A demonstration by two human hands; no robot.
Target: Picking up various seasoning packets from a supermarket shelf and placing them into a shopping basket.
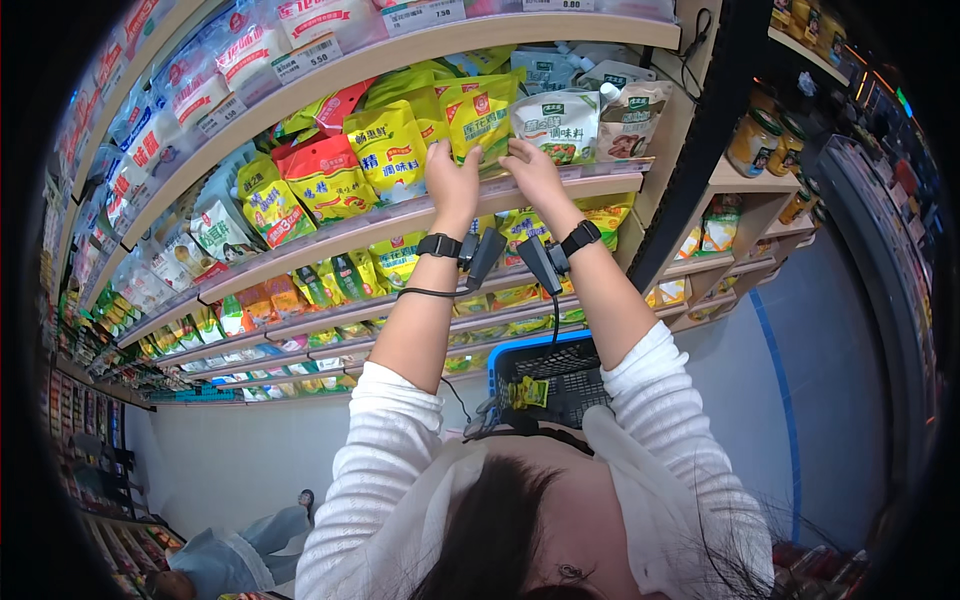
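Note:
A yellow-green seasoning pouch [478, 112] stands at the front of a stocked shelf. My left hand [454, 176] is at its lower left corner, the thumb on the pouch's front. At its lower right edge is my right hand [531, 171], fingers bent, in front of the neighbouring white seasoning pouch [556, 124]. Both hands seem to touch the yellow-green pouch; whether either grips it cannot be told. To the left stands another yellow pouch [386, 154], beside a red and yellow pouch [326, 178]. A brown spouted pouch [634, 118] is on the right.
Below the shelves is a black basket with a blue rim [495, 360], holding small yellow packets [531, 393]. Glass jars [754, 142] stand on side shelves at right. A shelf edge with price labels [525, 28] runs above my hands. Another person [232, 551] is at lower left.

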